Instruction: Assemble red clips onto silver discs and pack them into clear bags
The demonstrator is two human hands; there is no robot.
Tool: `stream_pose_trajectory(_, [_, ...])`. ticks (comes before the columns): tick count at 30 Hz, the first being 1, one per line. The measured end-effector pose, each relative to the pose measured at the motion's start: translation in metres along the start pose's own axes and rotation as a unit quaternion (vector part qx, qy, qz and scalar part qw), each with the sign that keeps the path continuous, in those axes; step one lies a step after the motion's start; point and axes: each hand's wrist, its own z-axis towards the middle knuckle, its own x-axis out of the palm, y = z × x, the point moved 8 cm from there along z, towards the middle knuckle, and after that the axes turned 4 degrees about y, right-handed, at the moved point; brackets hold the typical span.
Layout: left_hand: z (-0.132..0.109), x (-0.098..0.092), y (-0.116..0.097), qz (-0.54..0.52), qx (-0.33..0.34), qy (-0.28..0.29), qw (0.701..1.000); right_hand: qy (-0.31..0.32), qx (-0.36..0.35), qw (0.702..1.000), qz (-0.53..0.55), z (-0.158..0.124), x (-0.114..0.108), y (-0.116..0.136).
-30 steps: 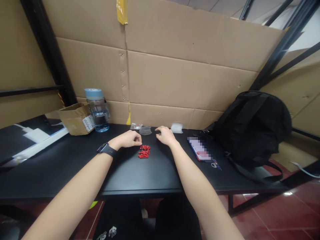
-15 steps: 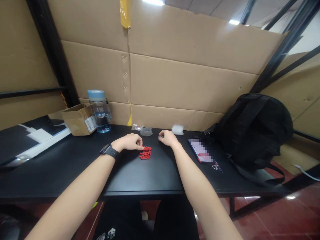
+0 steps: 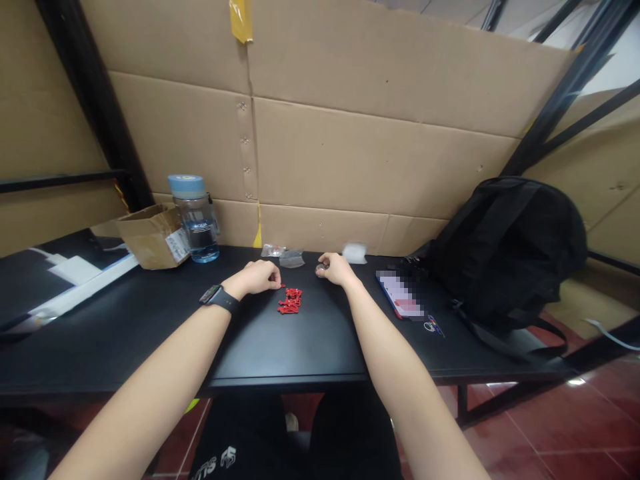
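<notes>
Several small red pieces (image 3: 290, 301) lie in a loose cluster on the black table (image 3: 295, 347). My left hand (image 3: 261, 276), with a black watch on its wrist, is just behind and left of that cluster. Its thumb and forefinger are pinched together on a small red piece (image 3: 283, 286), whose tip sticks out. To the right, my right hand (image 3: 336, 268) has its fingers curled round a small round shiny object (image 3: 321, 271). The fingers hide much of that object, so its kind cannot be made out.
Clear plastic packets (image 3: 291, 259) and a white pouch (image 3: 354, 253) lie by the cardboard wall. On the left stand a water bottle (image 3: 200, 220), a cardboard box (image 3: 153, 238) and a white power strip (image 3: 83, 290). A phone (image 3: 400, 293), keyring (image 3: 431, 326) and black backpack (image 3: 510, 267) are right.
My left hand has drawn slightly up and left from the red cluster with a red piece in its fingers. More of the round object shows at my right hand. The camera view has shifted slightly.
</notes>
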Motion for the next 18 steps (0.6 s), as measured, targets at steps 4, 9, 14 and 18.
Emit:
stream_pose_trajectory(4, [0.003, 0.002, -0.002, 0.017, 0.023, -0.019, 0.999, 0.001, 0.015, 1.000, 0.008, 0.000, -0.001, -0.004])
stream_pose_trajectory(9, [0.003, -0.006, -0.004, -0.001, 0.035, -0.086, 0.996, 0.002, 0.013, 1.000, 0.012, 0.000, -0.002, -0.004])
stream_pose_trajectory(14, [-0.001, -0.019, -0.009, -0.071, 0.056, -0.149, 0.985, 0.001, 0.008, 1.000, 0.019, -0.001, -0.005, -0.003])
stream_pose_trajectory(18, [-0.005, -0.028, -0.010, -0.071, 0.043, -0.201, 0.976, -0.008, 0.005, 1.000, 0.029, -0.001, -0.008, -0.001])
